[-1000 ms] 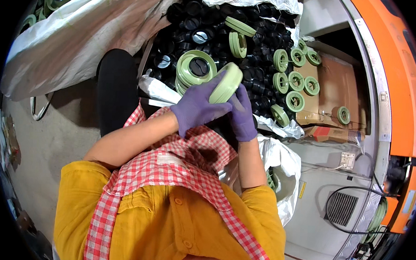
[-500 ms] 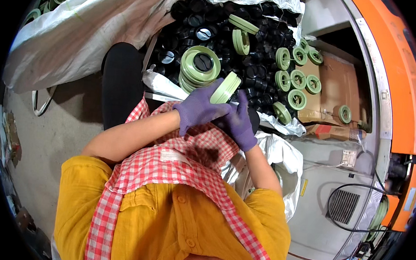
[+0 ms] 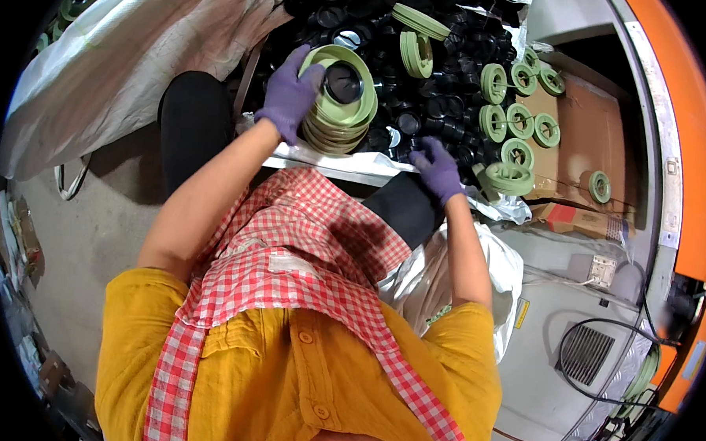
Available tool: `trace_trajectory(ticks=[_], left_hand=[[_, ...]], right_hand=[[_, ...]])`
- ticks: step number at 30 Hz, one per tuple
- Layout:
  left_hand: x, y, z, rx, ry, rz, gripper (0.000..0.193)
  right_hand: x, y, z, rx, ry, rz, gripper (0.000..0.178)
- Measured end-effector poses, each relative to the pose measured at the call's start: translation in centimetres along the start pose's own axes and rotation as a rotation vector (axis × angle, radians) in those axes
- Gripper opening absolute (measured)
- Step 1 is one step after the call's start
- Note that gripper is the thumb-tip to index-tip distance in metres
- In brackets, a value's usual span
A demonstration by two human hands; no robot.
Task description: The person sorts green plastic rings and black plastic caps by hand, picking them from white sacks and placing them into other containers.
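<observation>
My left hand [image 3: 290, 95], in a purple glove, is at the left side of a stack of pale green plastic rings [image 3: 333, 134]. Its thumb and fingers close over the rim of the wide top ring [image 3: 317, 57]. A round black cap [image 3: 344, 83] sits in the middle of that ring. My right hand [image 3: 440, 174], gloved alike, hovers at the near edge of a heap of black caps [image 3: 445, 106]. Nothing shows in it, and its fingers are loosely bent and apart. Just right of it, a green ring [image 3: 508, 178] rests by the heap's corner.
Several green rings [image 3: 520, 120] stand beside the heap, near brown cardboard [image 3: 589, 144]. Two more ring pieces [image 3: 416, 54] lie on the caps. A white woven sack [image 3: 131, 61] hangs at the left. An orange machine frame [image 3: 673, 116] and a black cable [image 3: 562, 348] are at the right.
Both hands were together around a green ring; now they are apart. The left has moved up-left to the stack, the right slightly rightward. A ring now rests at the right, beside the others.
</observation>
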State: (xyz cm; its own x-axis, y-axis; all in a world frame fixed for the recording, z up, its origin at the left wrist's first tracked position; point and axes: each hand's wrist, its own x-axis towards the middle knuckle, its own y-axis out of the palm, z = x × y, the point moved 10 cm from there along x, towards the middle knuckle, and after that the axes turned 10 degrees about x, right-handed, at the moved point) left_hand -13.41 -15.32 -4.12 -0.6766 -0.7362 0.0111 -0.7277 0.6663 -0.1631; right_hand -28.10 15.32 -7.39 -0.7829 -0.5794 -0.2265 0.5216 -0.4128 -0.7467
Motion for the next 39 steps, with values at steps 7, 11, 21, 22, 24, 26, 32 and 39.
trace_trajectory(ticks=[7, 11, 21, 22, 24, 26, 32, 39], left_hand=[[2.8, 1.0, 0.2, 0.783, 0.032, 0.129, 0.062], [5.4, 3.1, -7.5, 0.766, 0.402, 0.022, 0.061], [14.5, 21.9, -7.4, 1.151, 0.728, 0.336, 0.053], [15.1, 22.6, -5.9, 1.252, 0.604, 0.450, 0.050], [15.2, 21.5, -6.5, 1.241, 0.648, 0.373, 0.034], [14.3, 21.1, -6.2, 1.298, 0.646, 0.480, 0.043], [9.0, 10.5, -12.3, 0.243, 0.324, 0.342, 0.063], [-6.9, 11.8, -12.5, -0.413, 0.077, 0.659, 0.067]], right_hand=[[10.0, 2.2, -6.0, -0.262, 0.151, 0.131, 0.062], [13.1, 4.3, -10.0, -0.471, 0.246, 0.141, 0.077], [13.8, 4.1, -10.0, -0.348, 0.396, -0.041, 0.050], [13.7, 3.9, -10.4, -0.331, 0.400, -0.065, 0.045], [13.6, 3.3, -10.6, -0.293, 0.407, -0.103, 0.038], [13.7, 2.4, -11.2, -0.253, 0.423, -0.133, 0.033], [8.7, -5.9, -0.7, 0.243, -0.201, -0.643, 0.020], [-2.5, -5.9, 13.8, 0.498, -0.530, -0.710, 0.030]])
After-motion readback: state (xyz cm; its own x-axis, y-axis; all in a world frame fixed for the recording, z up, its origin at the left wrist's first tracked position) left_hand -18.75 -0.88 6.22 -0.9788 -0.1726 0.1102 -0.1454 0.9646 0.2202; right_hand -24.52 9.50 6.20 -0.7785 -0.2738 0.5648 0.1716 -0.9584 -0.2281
